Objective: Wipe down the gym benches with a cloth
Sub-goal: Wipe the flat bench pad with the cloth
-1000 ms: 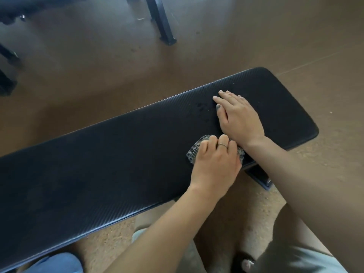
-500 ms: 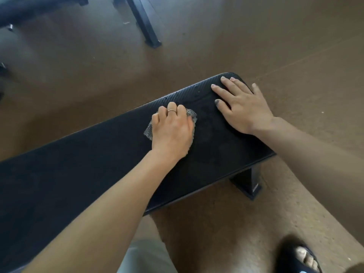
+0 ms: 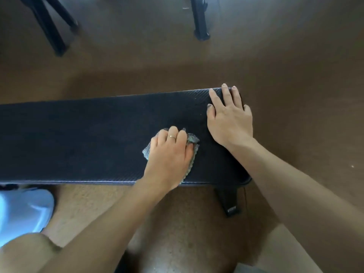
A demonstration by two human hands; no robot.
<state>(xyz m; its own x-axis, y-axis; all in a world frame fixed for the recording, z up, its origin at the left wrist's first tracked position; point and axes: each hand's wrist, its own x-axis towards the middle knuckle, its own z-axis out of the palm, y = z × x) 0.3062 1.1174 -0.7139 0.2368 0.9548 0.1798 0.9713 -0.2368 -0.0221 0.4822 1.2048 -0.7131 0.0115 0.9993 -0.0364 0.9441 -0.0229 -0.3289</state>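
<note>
Nearest, a bare knee [image 3: 29,251] juts in at the lower left, with a pale blue shoe [image 3: 21,211] planted on the brown cork-like floor [image 3: 197,233] just short of the bench's near edge. Both forearms reach forward over that strip of floor.

The black padded bench [image 3: 78,138] runs across from the left border to a rounded end on the right, its textured top bare along the whole left stretch. One black bench foot [image 3: 229,201] shows beneath the near right corner, angled out onto the floor.

The left hand [image 3: 169,156] lies on the grey checked cloth [image 3: 192,140], fingers curled down over it — a thin ring on one finger — pressing it against the pad. The cloth sits on the near half of the bench, right of its middle; one edge trails back along the wrist to the pad's near lip, and a corner pokes out past the knuckles.

The right hand [image 3: 229,117] lies flat on the pad just beside the cloth, fingers straight and spread, holding nothing. Its fingertips reach the far edge at the rounded end, and its outer side lines up with the bench's right end.

Beyond the bench, open floor spreads wide on the right. Farther back stand dark frame legs [image 3: 49,30] at upper left and another black post [image 3: 200,20] near top centre, well apart from the bench.
</note>
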